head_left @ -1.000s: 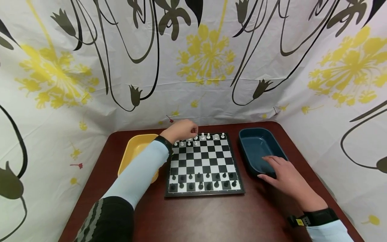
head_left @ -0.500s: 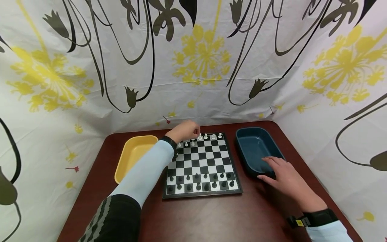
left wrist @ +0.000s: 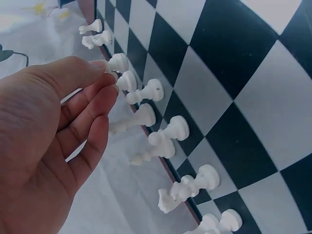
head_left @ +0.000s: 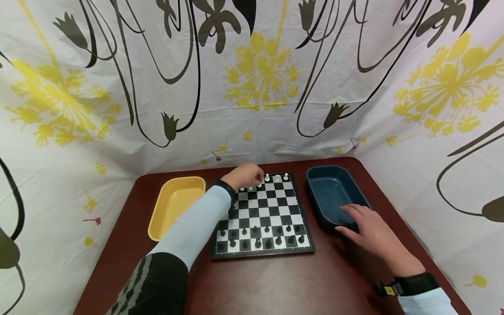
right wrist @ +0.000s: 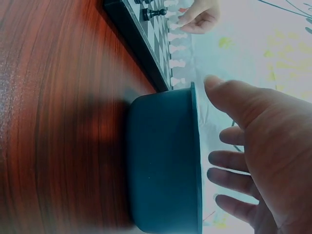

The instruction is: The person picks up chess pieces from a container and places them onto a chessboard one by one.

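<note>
My left hand (head_left: 246, 176) reaches over the far side of a black-and-white chessboard (head_left: 275, 211). Its thumb and fingertips pinch a white pawn (left wrist: 118, 62), close over the squares; the hand hides part of the white back row. Other white chess pieces, such as a pawn (left wrist: 176, 129), stand along the far edge. Two rows of black chess pieces, one a pawn (head_left: 278, 240), line the near side. Over the near end of a dark blue tray (head_left: 323, 212) my right hand (head_left: 370, 229) hovers with fingers spread, its thumb near the rim and nothing between the fingers.
A yellow tray (head_left: 159, 208) sits left of the board, partly hidden by the left sleeve (head_left: 194, 221). The brown tabletop (head_left: 244, 284) extends in front of the board. A flower-printed white cloth (head_left: 197, 153) hangs behind and beside the table.
My left hand has shifted right and lowered toward the board, and a further white pawn shows at its fingertips. The head view has turned slightly. My right hand has stayed in place.
</note>
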`<state>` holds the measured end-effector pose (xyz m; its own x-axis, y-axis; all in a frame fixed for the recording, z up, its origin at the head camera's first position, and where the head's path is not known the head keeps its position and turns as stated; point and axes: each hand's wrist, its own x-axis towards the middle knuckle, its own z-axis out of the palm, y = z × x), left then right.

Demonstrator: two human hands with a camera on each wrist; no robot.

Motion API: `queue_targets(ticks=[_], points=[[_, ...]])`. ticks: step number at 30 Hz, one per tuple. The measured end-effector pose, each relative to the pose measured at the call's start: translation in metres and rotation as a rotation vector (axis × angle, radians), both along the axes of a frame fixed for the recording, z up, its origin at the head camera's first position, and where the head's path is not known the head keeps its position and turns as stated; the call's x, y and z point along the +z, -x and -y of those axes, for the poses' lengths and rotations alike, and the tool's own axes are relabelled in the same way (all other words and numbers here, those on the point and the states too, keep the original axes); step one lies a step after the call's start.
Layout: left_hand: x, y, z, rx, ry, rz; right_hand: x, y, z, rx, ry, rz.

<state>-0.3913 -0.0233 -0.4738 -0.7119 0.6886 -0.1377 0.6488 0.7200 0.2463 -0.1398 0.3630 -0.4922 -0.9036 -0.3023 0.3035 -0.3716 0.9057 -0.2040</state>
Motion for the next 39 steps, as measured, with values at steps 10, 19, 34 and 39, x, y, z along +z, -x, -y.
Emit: queue_targets(ticks=[10, 19, 34, 39], points=[[-0.009, 0.002, -0.006, -0.010, 0.007, -0.023, 0.000, 0.000, 0.000, 0.010, 0.007, -0.031], [-0.012, 0.001, -0.008, -0.010, 0.016, -0.035, -0.001, -0.001, -0.001, 0.007, 0.007, -0.007], [0.010, -0.017, 0.024, 0.018, 0.009, -0.039, 0.000, 0.002, 0.003, 0.015, 0.007, 0.009], [0.022, -0.034, 0.062, 0.035, -0.025, -0.063, -0.001, 0.004, 0.004, 0.030, 0.008, -0.026]])
